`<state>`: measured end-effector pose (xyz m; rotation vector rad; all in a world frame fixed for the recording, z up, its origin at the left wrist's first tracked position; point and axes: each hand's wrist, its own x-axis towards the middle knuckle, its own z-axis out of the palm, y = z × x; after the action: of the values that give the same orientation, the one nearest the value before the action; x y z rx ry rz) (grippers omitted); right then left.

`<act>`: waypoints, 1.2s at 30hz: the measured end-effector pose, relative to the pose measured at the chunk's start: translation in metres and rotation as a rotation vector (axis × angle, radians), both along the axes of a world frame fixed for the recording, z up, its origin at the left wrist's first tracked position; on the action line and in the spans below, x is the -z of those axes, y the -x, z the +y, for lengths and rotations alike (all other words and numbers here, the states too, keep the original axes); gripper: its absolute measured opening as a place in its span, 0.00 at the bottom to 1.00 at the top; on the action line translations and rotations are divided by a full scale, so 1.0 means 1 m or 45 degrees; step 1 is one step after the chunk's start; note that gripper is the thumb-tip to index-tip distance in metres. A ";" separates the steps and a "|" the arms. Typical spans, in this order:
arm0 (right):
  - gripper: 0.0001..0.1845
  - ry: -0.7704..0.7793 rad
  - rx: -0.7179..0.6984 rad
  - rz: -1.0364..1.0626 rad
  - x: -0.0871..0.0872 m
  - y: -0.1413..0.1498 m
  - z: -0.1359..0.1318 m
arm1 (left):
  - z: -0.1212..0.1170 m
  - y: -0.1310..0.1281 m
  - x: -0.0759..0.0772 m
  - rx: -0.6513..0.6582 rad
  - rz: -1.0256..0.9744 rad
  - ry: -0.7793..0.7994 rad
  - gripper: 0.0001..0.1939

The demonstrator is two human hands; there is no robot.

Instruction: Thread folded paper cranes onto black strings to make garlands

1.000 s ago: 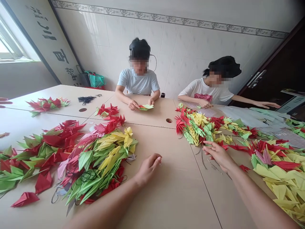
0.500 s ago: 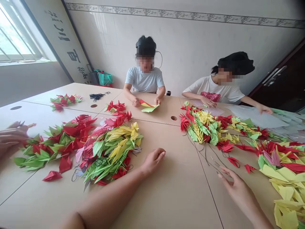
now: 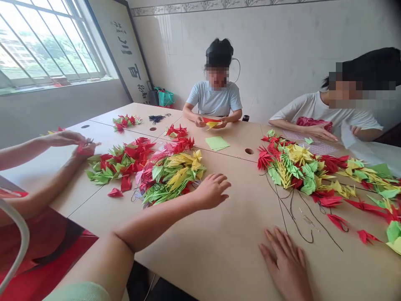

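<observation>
Your left hand (image 3: pixel 213 191) is hovering open, holding nothing, just beside the heap of green, yellow and red folded paper cranes (image 3: pixel 171 175) on the beige table (image 3: pixel 219 251); your right hand (image 3: pixel 286 263) is lying flat, empty. The cranes are looking light and crushable, so you're best pinching a body, not wings. Black brush characters on the wall scroll (image 3: pixel 127 50) are showing, but I can't read them.

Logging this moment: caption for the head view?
Left hand reaches toward folded paper cranes; right hand rests flat on table.

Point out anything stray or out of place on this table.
Two folded red pieces lie apart from the left pile. Loose dark strings trail off the right pile over the bare table, near the flat right hand.
</observation>
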<state>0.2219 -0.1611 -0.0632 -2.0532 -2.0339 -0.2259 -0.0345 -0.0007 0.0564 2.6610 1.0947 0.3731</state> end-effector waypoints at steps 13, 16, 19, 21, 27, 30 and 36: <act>0.32 -0.138 -0.081 0.017 0.003 -0.003 -0.001 | 0.045 0.060 -0.010 -0.529 0.232 0.059 0.15; 0.33 -0.179 -0.112 -0.008 0.003 -0.005 -0.001 | 0.047 0.057 -0.005 -0.530 0.197 0.126 0.15; 0.34 -0.201 -0.127 -0.027 0.003 -0.005 -0.001 | 0.052 0.057 -0.004 -0.524 0.124 0.173 0.16; 0.34 -0.203 -0.126 -0.029 0.002 -0.005 -0.002 | 0.055 0.060 -0.005 -0.525 0.054 0.190 0.16; 0.33 -0.214 -0.121 -0.019 0.001 -0.004 -0.001 | 0.061 0.072 -0.009 -0.611 -0.225 0.219 0.16; 0.33 -0.227 -0.129 -0.015 -0.001 -0.003 -0.001 | 0.063 0.082 -0.012 -0.700 -0.402 0.255 0.14; 0.32 -0.247 -0.142 -0.041 -0.002 -0.002 -0.001 | 0.060 0.103 -0.020 -0.877 -0.851 0.365 0.11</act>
<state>0.2238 -0.1625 -0.0613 -1.8261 -2.0490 -0.4198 -0.1379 0.0591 0.0761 1.6331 1.6081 1.0360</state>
